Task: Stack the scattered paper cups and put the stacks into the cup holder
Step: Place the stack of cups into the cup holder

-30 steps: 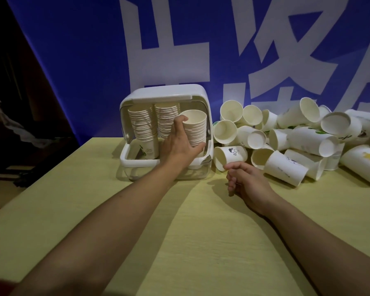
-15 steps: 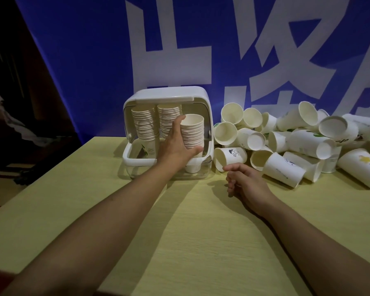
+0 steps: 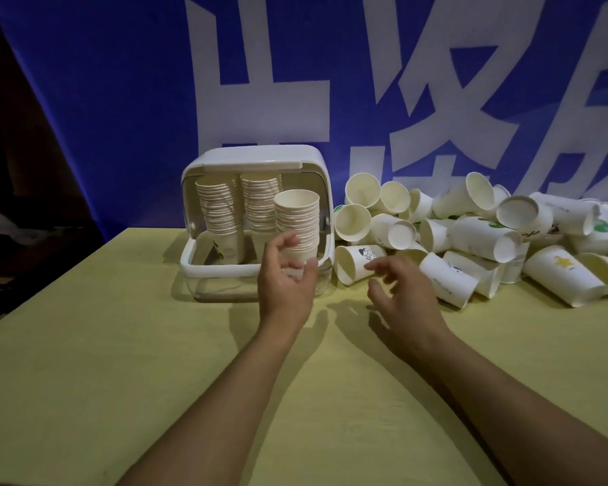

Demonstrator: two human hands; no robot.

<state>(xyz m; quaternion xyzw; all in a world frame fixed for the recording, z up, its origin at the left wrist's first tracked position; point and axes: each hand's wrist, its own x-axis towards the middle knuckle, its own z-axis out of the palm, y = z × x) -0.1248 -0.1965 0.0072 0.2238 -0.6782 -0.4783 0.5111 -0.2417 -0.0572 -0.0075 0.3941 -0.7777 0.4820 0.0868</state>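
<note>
A white cup holder [image 3: 222,270] with a raised lid stands on the yellow table. Inside it are three stacks of paper cups: a left stack [image 3: 218,212], a middle stack [image 3: 258,201] and a front right stack [image 3: 297,222]. My left hand [image 3: 285,275] hovers open just in front of the front right stack, its fingertips close to the lowest cups, holding nothing. My right hand [image 3: 401,285] is open above the table, fingers spread, near a lying cup with a dark print [image 3: 357,263]. A pile of scattered paper cups [image 3: 471,233] lies right of the holder.
A blue banner [image 3: 120,100] with large white characters hangs behind the table. The table's left edge [image 3: 50,292] drops to a dark area. Bare yellow tabletop [image 3: 155,380] stretches in front of the holder, around both forearms.
My left hand let go of the front right stack, which now stands in the holder, and drew back. My right hand rose from the table and opened its fingers.
</note>
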